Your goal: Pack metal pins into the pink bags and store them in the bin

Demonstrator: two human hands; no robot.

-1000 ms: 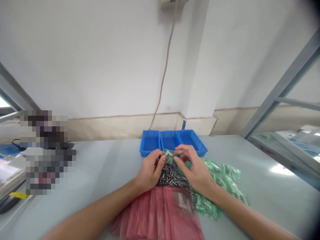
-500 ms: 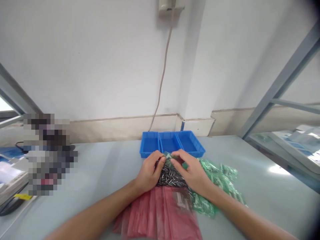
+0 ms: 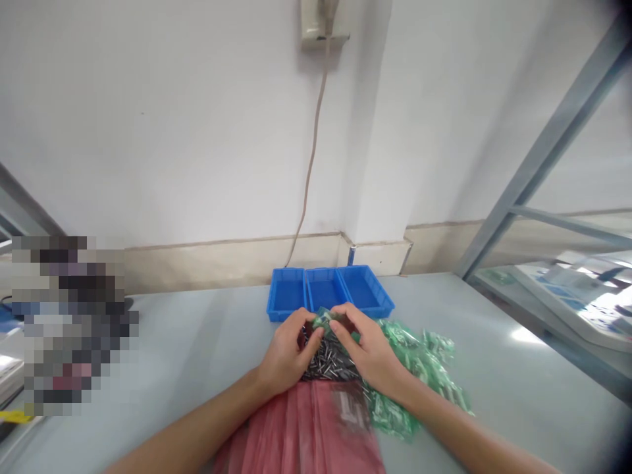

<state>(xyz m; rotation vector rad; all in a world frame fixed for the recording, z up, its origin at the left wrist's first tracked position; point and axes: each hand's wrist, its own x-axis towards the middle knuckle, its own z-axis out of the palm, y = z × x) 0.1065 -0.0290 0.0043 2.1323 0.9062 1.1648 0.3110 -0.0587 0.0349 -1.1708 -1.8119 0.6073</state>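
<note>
Between my two hands is a small green plastic bag point(image 3: 322, 320), pinched at its edges above a heap of metal screws point(image 3: 328, 361). My left hand point(image 3: 289, 345) grips the bag's left side with thumb and fingers. On the other side, my right hand point(image 3: 368, 345) pinches it the same way. What is inside the bag is too small to make out. Red plastic bags point(image 3: 301, 428) lie overlapped in front of the screws, nearest to me. To the right, partly under my right forearm, several filled green bags point(image 3: 424, 362) lie in a pile.
Three blue trays point(image 3: 323, 293) stand side by side behind my hands, near the wall. A cable point(image 3: 311, 158) hangs down the wall from a socket box point(image 3: 323, 26). Metal frame posts point(image 3: 538, 145) rise at the right. At the left is a blurred-out area over a person.
The view has shifted slightly, so the scene sits lower and further left. Both hands still hold the green bag, with its shape a little changed between the fingers.
</note>
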